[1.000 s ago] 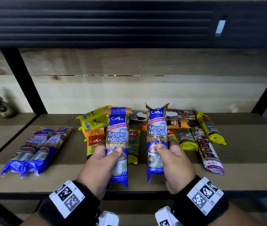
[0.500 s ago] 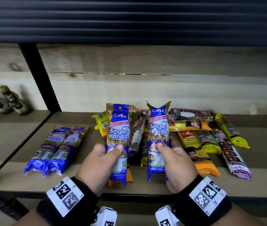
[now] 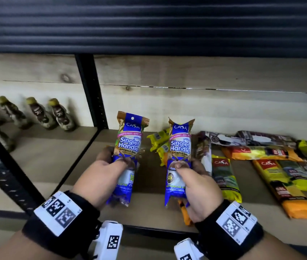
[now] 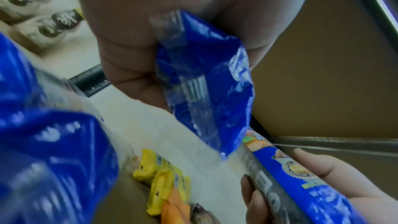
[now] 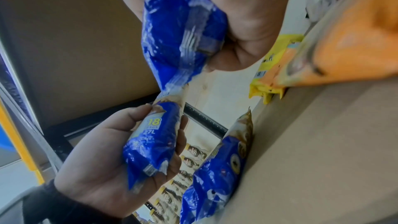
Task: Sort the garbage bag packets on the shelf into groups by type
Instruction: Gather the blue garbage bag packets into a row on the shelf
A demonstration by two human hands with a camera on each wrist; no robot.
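Hands both occupied: left hand (image 3: 100, 177) wrapped round one blue Singlet Handle packet (image 3: 128, 147), right hand (image 3: 195, 186) wrapped round a second blue Singlet Handle packet (image 3: 179, 152), thumbs pinching the fronts, fingers curled behind. Both packets held upright, side by side but apart, above the front part of the shelf (image 3: 149, 209), just right of the black upright post (image 3: 90, 91). Matching print on both, so apparently one type in hand as a pair. Right wrist view: further blue packets (image 5: 217, 173) lying flat on the shelf board below the left hand, probably the start of a blue group; count not readable. Well right of the post, unsorted pile: yellow packets (image 3: 158, 143), red-and-yellow CASA packets (image 3: 224, 177), an orange-ended packet (image 3: 287, 194), dark maroon packets (image 3: 261, 137), several overlapping or crossing one another. Left of the post, in the neighbouring bay, small brown bottles (image 3: 58, 117) standing in a row, not part of the job. Judgement: sorting at an early stage, blue type partly gathered, two more about to join it near the post; yellow, orange and maroon types not yet separated. Likely next need: setting both packets down flat beside the lying blue ones without knocking the pile.
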